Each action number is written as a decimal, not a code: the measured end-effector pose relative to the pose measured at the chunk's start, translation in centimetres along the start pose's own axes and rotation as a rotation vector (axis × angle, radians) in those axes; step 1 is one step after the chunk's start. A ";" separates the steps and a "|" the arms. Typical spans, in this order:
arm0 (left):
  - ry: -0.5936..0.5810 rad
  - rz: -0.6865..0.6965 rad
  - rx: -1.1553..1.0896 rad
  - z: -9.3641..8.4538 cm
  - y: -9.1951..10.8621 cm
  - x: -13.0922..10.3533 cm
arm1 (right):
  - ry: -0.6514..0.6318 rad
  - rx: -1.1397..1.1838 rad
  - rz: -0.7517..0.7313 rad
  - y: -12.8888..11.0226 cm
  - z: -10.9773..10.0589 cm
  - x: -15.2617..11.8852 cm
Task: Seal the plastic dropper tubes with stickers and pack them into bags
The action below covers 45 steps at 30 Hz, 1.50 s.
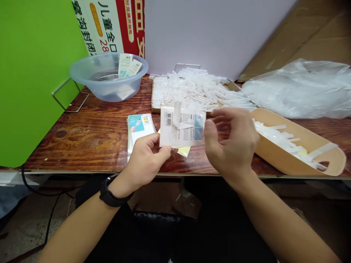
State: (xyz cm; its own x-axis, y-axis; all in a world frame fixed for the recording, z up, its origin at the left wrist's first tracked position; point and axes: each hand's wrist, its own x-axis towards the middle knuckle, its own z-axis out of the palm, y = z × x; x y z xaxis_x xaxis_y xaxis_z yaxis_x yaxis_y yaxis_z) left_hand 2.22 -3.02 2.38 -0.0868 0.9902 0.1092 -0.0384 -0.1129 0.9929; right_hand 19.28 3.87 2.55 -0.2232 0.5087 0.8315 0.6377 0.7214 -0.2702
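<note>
My left hand (145, 160) pinches the printed packet (182, 131); my right hand's (233, 142) fingers curl, grip unclear. A one-cornered pinch could let it twist.

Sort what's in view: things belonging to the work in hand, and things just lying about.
Seemingly in use:
- printed packet in left hand
- stacked packets
- clear plastic pieces
- tan scoop
- blue basin

Probably just about:
- black cable
- cardboard
</note>
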 end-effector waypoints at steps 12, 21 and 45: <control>-0.035 -0.156 -0.489 -1.8 0.3 0.5 | -0.312 0.095 -0.636 -0.3 -0.3 -0.5; -0.049 -0.134 -0.483 -1.4 0.6 0.1 | -0.217 0.036 -0.690 -1.2 0.0 -0.7; 0.124 -0.241 -0.543 -0.9 -0.5 0.4 | -0.187 0.175 -0.806 -2.3 0.8 -1.7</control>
State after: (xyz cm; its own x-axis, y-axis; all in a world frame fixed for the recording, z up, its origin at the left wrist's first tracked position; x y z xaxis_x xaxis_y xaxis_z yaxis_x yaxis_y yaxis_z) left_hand 1.34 -2.69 1.90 -0.1264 0.9798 -0.1548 -0.5713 0.0557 0.8188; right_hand 17.62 1.75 1.41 -0.6886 -0.1349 0.7125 0.1107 0.9515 0.2872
